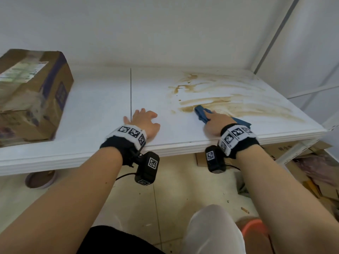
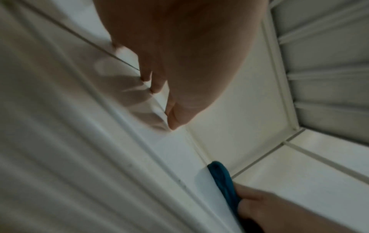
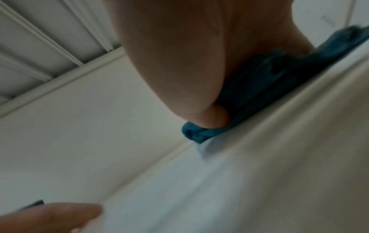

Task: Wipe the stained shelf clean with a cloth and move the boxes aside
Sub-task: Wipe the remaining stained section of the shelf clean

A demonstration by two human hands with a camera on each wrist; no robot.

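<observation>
1. Shelf [image 1: 102, 99], white: left half reads clean; right half carries a brown stain [image 1: 229, 99], smeared in streaks toward the right edge. Judged mid-task, with most of the wiping left.
2. Box [image 1: 31, 92], cardboard, taped: stands at the far left of the shelf, well apart from the stain. Judged already aside; only one shows on the shelf.
3. Cloth [image 1: 201, 114], blue, bunched: lies on the stain's near-left edge.
4. Right hand [image 1: 216, 123]: palm down on the cloth, thumb curled round its fold; grip holds the cloth.
5. Left hand [image 1: 145, 121]: beside the shelf seam, fingers spread, tips on the surface; grip wide, holding nothing.
</observation>
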